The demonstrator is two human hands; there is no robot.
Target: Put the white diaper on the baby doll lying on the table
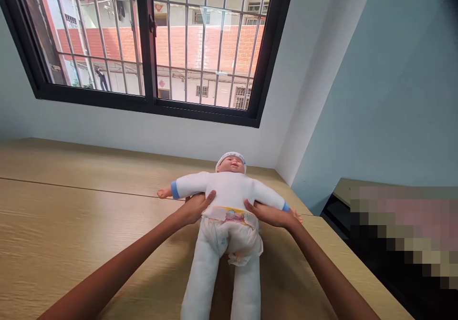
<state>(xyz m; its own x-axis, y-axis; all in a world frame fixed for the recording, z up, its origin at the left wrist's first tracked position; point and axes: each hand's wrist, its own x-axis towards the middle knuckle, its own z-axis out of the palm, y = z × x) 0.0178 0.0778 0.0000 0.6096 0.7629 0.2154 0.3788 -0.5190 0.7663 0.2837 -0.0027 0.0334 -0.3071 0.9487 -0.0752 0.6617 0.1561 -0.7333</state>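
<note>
A baby doll (231, 191) in a white suit with blue cuffs and a white cap lies on its back on the wooden table (71, 215), head toward the window. It wears a diaper (229, 236) with a colourful waistband. My left hand (196, 206) grips the doll's waist on its left side, thumb over the belly. My right hand (270, 214) grips the waist on the other side, just above the diaper band. The doll's legs stretch toward me.
A barred window with a black frame (150, 103) sits above the table's far edge. A light blue wall (393, 96) closes the right side. The table's right edge (358, 258) drops to a dark gap, with a blurred patch beyond.
</note>
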